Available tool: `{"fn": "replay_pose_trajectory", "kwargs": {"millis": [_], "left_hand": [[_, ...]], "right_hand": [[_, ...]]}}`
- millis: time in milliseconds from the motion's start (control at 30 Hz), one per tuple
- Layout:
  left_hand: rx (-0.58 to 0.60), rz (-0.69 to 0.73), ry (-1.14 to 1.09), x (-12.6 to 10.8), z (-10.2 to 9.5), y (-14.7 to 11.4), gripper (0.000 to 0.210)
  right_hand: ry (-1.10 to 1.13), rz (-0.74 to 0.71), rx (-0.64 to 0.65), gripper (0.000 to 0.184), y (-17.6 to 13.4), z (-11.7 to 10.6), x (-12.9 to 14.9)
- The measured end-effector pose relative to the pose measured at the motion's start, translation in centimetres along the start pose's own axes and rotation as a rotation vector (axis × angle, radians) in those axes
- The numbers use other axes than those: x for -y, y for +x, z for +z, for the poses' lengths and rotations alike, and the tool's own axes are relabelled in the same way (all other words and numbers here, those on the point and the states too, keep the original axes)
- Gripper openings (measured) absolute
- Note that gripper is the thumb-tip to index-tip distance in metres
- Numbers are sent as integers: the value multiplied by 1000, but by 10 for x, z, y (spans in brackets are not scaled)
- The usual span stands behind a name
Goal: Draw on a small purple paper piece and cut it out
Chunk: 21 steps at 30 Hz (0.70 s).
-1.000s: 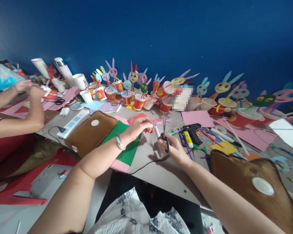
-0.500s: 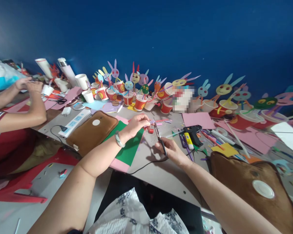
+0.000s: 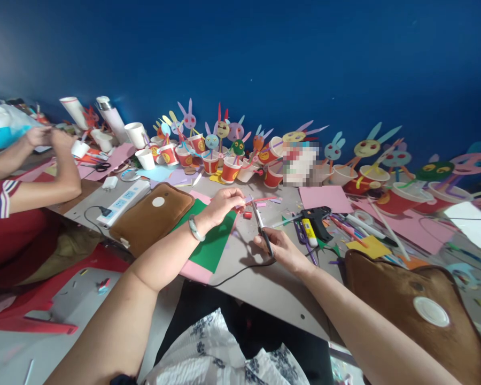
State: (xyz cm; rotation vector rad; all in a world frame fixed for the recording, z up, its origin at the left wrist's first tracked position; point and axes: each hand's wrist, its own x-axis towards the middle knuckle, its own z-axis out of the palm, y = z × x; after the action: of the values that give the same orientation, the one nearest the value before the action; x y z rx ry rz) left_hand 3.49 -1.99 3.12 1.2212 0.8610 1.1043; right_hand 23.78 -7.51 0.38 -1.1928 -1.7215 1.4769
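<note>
My left hand [image 3: 225, 206], with a bracelet at the wrist, is closed in a pinch on a small pale purple paper piece [image 3: 248, 199] that is mostly hidden by the fingers. In my right hand [image 3: 281, 247] are scissors [image 3: 265, 239] with dark handles, their blades pointing away from me and reaching the paper. Just below my left fingertips lies a small red object [image 3: 247, 215]. A green paper sheet [image 3: 208, 248] lies under my left wrist, on top of a pink one.
Paper cups with rabbit-faced figures [image 3: 230, 168] line the wall. A glue gun [image 3: 317, 222] and glue stick [image 3: 309, 232] lie right of my hands. Brown cushion-like pads [image 3: 152, 214] flank me, with a power strip [image 3: 124, 201] at left. Another person's hands [image 3: 50, 138] work at far left.
The scissors' blades have tilted slightly, and less of the purple paper shows at my left fingertips. The other person's arms have shifted a little to the right.
</note>
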Motion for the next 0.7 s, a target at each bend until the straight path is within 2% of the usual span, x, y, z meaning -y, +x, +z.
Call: {"fn": "replay_pose_trajectory", "kwargs": {"millis": [200, 400, 533, 700], "left_hand": [[39, 1, 24, 6, -2, 1, 10], [130, -39, 55, 12, 0, -1, 15], [264, -86, 172, 15, 6, -4, 21], [385, -53, 338, 19, 9, -6, 12]], "right_hand": [[13, -6, -21, 59, -1, 0, 1], [101, -72, -289, 52, 2, 1, -7], [191, -102, -414, 42, 5, 0, -11], [187, -76, -387, 39, 7, 0, -13]]}}
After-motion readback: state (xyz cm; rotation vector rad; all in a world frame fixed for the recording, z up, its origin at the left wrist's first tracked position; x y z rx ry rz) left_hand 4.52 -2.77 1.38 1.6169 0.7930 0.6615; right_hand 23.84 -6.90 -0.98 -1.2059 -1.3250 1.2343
